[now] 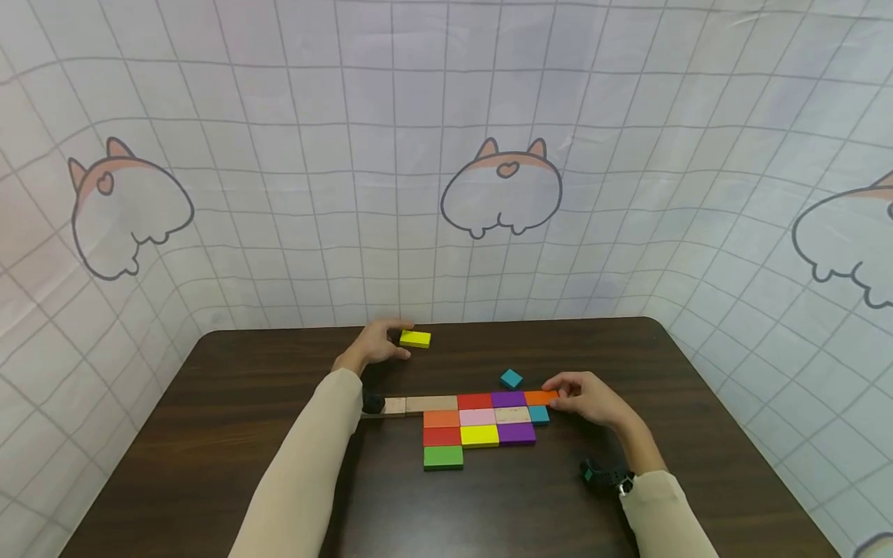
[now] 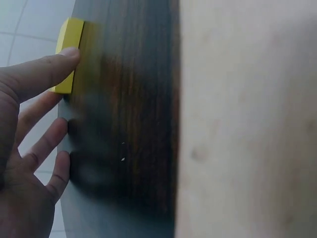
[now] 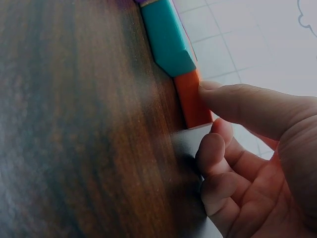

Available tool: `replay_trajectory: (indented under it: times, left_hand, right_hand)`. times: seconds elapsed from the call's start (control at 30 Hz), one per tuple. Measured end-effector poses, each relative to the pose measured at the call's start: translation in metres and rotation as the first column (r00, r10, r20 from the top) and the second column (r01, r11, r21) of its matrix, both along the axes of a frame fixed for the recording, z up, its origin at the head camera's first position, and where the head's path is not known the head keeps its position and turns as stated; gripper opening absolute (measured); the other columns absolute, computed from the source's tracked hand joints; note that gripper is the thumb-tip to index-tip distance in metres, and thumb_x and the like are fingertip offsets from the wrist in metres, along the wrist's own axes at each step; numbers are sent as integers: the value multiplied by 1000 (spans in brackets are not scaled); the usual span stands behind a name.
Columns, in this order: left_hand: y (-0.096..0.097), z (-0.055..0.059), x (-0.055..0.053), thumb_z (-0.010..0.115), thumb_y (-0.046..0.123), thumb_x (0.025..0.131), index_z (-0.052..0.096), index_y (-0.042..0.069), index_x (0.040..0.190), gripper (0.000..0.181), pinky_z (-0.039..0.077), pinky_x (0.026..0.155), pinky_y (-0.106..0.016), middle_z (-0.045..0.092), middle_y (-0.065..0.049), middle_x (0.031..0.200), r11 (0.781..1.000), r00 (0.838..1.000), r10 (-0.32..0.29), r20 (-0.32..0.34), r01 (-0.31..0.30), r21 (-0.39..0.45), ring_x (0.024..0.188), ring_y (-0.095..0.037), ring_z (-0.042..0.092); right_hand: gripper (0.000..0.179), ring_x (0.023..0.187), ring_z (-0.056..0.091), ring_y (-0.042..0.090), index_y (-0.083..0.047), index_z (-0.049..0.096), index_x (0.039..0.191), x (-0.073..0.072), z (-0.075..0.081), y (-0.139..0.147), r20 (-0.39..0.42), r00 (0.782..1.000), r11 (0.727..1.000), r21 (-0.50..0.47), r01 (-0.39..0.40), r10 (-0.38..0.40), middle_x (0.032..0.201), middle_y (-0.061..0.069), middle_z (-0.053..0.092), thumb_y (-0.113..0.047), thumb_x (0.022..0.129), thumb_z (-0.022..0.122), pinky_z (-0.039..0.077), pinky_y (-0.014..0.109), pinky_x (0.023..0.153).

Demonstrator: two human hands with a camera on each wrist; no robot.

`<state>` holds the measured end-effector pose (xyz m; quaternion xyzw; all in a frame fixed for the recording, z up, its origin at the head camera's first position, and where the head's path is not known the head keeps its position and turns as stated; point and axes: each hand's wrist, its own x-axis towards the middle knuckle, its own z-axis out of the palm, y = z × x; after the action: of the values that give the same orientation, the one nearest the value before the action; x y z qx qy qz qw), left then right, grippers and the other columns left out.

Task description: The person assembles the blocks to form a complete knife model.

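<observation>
My left hand (image 1: 377, 345) reaches to the back of the table, thumb and index finger spread around the near end of a yellow block (image 1: 415, 339). From the left wrist, the thumb overlaps the yellow block (image 2: 70, 39); contact is unclear. At the right end of a flat layout of coloured blocks, my right hand (image 1: 589, 395) pinches an orange block (image 1: 539, 397) between thumb and fingers. In the right wrist view, the orange block (image 3: 192, 101) lies beside a teal block (image 3: 168, 37). Red (image 1: 475, 401) and purple (image 1: 508, 399) blocks continue that back row leftward.
A loose blue block (image 1: 512, 379) lies behind the layout. Plain wood blocks (image 1: 431, 404) extend leftward, partly hidden by the left wrist device (image 1: 373, 403). A green block (image 1: 443, 457) sits at the front. White patterned cloth (image 1: 314, 232) surrounds the dark table (image 1: 230, 434).
</observation>
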<state>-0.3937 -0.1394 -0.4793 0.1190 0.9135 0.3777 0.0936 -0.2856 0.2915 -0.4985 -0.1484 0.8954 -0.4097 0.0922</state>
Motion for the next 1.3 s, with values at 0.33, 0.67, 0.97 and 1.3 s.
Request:
replay_trajectory:
  times: [0.33, 0.67, 0.97, 1.3]
  left_hand:
    - [8, -1, 7, 83, 13, 86, 71, 12, 132, 47, 38, 116, -55, 62, -15, 140, 998, 998, 67, -19, -68, -20, 137, -35, 50]
    - [7, -4, 6, 79, 10, 90, 75, 14, 126, 37, 51, 99, -45, 66, -13, 125, 995, 996, 83, -13, -84, -54, 112, -28, 59]
    - [1, 0, 14, 77, 10, 91, 75, 13, 126, 35, 50, 103, -46, 67, -13, 127, 996, 998, 66, -15, -67, -54, 119, -30, 60]
    - [1, 12, 30, 78, 10, 90, 74, 13, 127, 37, 52, 86, -39, 68, -12, 124, 1000, 994, 12, -108, -9, 28, 104, -27, 58]
  right_hand:
    - [23, 76, 49, 19, -4, 72, 117, 0, 1, 0, 3, 1000, 1000, -2, -10, 10, 84, 6, 55, -13, 95, 73, 42, 26, 66]
    - [24, 75, 49, 15, -3, 72, 117, 0, -3, 0, -20, 999, 999, -9, -41, 41, 85, 5, 55, -14, 96, 71, 42, 26, 65]
    - [24, 73, 49, 14, -2, 72, 118, 1, -2, 1, -29, 998, 998, -9, -56, 56, 85, 5, 56, -14, 96, 72, 41, 26, 65]
    - [25, 73, 49, 14, -3, 72, 119, 0, -1, 1, -6, 999, 999, -23, -44, 43, 84, 6, 56, -14, 97, 71, 42, 26, 65]
